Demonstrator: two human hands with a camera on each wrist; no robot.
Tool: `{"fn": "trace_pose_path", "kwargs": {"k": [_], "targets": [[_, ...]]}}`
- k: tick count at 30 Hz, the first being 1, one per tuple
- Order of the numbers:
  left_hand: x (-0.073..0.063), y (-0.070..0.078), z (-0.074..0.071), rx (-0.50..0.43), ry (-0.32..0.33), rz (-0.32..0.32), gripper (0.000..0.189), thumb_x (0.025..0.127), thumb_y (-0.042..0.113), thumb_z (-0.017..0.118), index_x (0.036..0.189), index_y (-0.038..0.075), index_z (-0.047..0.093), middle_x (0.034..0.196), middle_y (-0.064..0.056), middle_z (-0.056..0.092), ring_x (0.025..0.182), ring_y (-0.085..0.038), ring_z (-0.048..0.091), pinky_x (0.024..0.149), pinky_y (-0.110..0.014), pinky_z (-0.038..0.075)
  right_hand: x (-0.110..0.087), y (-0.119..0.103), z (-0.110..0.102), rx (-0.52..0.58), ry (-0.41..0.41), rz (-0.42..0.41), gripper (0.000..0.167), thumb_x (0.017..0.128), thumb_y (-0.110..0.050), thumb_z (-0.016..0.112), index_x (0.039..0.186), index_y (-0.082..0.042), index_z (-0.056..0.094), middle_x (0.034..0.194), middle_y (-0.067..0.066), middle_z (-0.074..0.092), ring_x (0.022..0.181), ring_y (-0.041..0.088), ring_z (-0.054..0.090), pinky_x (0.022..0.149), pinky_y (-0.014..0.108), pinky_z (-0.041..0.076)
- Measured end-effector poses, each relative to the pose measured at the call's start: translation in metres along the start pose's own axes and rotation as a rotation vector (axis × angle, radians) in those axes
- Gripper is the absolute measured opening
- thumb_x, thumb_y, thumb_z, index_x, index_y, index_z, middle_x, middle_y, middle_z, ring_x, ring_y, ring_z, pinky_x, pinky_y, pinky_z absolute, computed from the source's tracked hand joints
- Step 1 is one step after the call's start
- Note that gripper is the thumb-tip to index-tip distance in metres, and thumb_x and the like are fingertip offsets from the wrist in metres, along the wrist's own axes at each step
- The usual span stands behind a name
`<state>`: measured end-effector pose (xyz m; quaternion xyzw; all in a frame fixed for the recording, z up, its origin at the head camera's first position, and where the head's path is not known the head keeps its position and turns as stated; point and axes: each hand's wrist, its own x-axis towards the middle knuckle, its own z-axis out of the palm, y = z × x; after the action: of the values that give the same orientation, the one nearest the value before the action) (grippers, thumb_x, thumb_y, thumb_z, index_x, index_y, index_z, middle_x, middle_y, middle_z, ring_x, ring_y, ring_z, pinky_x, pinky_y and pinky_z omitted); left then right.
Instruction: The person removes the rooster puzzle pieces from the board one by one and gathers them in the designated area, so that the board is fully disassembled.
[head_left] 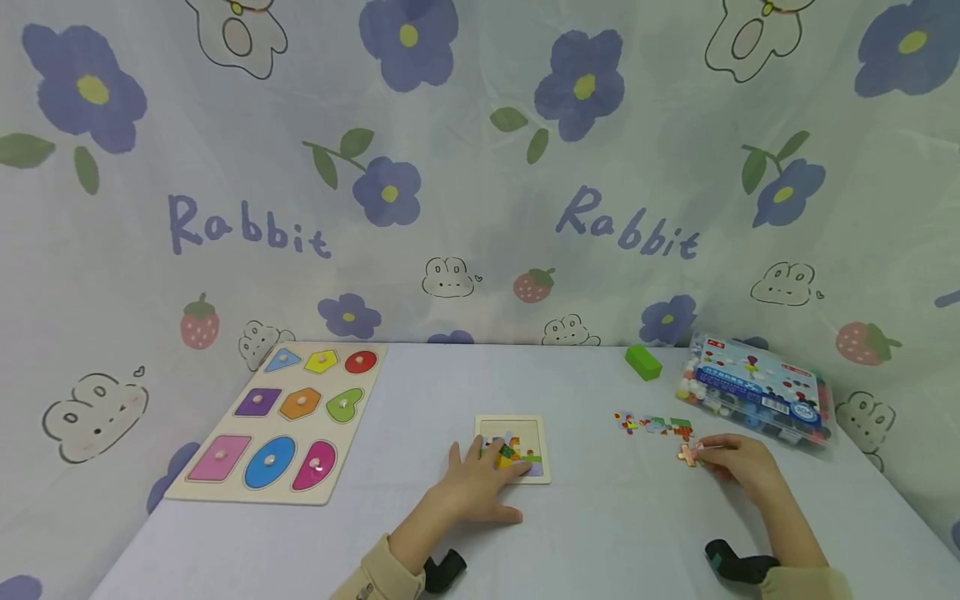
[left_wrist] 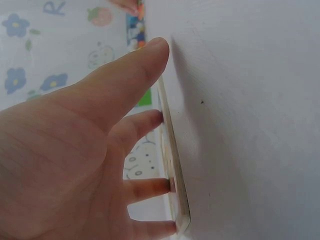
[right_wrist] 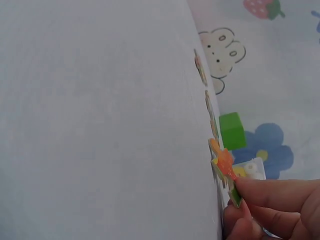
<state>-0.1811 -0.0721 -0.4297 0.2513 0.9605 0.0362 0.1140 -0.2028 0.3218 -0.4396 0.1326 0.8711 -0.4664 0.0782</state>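
Observation:
A small jigsaw puzzle in a pale wooden frame point(head_left: 546, 450) lies mid-table, with some colourful pieces set inside. My left hand point(head_left: 474, 487) rests on it, fingers spread and fingertips touching its surface; the thumb stands off to the near side. In the left wrist view the fingertips point(left_wrist: 169, 185) meet the board beside its rim. My right hand point(head_left: 738, 467) pinches a puzzle piece point(head_left: 687, 454) between thumb and fingers, and in the right wrist view that orange and green piece point(right_wrist: 226, 162) is tilted up. Several loose puzzle pieces point(head_left: 651, 426) lie in a row just behind it.
On the left lies a wooden shape board point(head_left: 341, 442) with knobbed coloured shapes. A green block point(head_left: 643, 362) sits at the back right, beside a clear plastic case point(head_left: 757, 392) of small colourful parts. A patterned curtain point(head_left: 480, 208) hangs behind the table.

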Motion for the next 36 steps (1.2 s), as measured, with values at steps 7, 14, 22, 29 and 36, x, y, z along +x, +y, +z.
{"fn": "trace_pose_path", "kwargs": {"k": [7,14,22,29,36], "targets": [[0.0,0.0,0.0,-0.011,0.0,0.003,0.069,0.075,0.063,0.061,0.137,0.04,0.041,0.147,-0.013,0.03,0.133,-0.044,0.025,0.098,-0.068,0.019,0.001,-0.003,0.004,-0.138,0.07,-0.019,0.039,0.083,-0.021,0.065,0.106,0.01,0.06,0.072,-0.002,0.06,0.065,0.012,0.053,0.056,0.028,0.043],[0.0,0.0,0.0,-0.019,-0.005,0.008,0.069,0.075,0.062,0.061,0.137,0.04,0.041,0.147,-0.014,0.03,0.133,-0.045,0.024,0.098,-0.068,0.019,-0.003,-0.005,0.007,-0.209,0.115,-0.031,0.039,0.082,-0.023,0.065,0.105,0.007,0.058,0.069,0.0,0.06,0.061,0.014,0.053,0.054,0.029,0.04],[0.0,-0.001,0.0,-0.03,-0.003,0.007,0.068,0.075,0.061,0.062,0.137,0.04,0.041,0.147,-0.014,0.03,0.133,-0.045,0.024,0.097,-0.069,0.02,-0.002,-0.007,0.015,-0.053,0.115,-0.061,0.048,0.087,-0.03,0.061,0.118,0.006,0.053,0.073,-0.001,0.059,0.061,0.011,0.052,0.053,0.027,0.043],[0.0,-0.001,0.0,-0.041,-0.001,0.005,0.068,0.076,0.06,0.063,0.137,0.04,0.041,0.147,-0.014,0.029,0.133,-0.045,0.023,0.097,-0.069,0.019,-0.005,-0.027,0.03,0.09,0.066,-0.1,0.048,0.089,-0.023,0.061,0.121,0.01,0.049,0.07,-0.004,0.06,0.06,0.007,0.055,0.055,0.025,0.046],[-0.002,-0.002,0.0,-0.036,0.009,0.01,0.068,0.076,0.06,0.062,0.138,0.039,0.041,0.146,-0.014,0.03,0.133,-0.044,0.024,0.097,-0.069,0.018,-0.004,-0.045,0.049,0.093,0.042,-0.15,0.04,0.088,-0.018,0.061,0.119,0.007,0.053,0.076,-0.005,0.061,0.066,0.009,0.058,0.058,0.024,0.047]]}}
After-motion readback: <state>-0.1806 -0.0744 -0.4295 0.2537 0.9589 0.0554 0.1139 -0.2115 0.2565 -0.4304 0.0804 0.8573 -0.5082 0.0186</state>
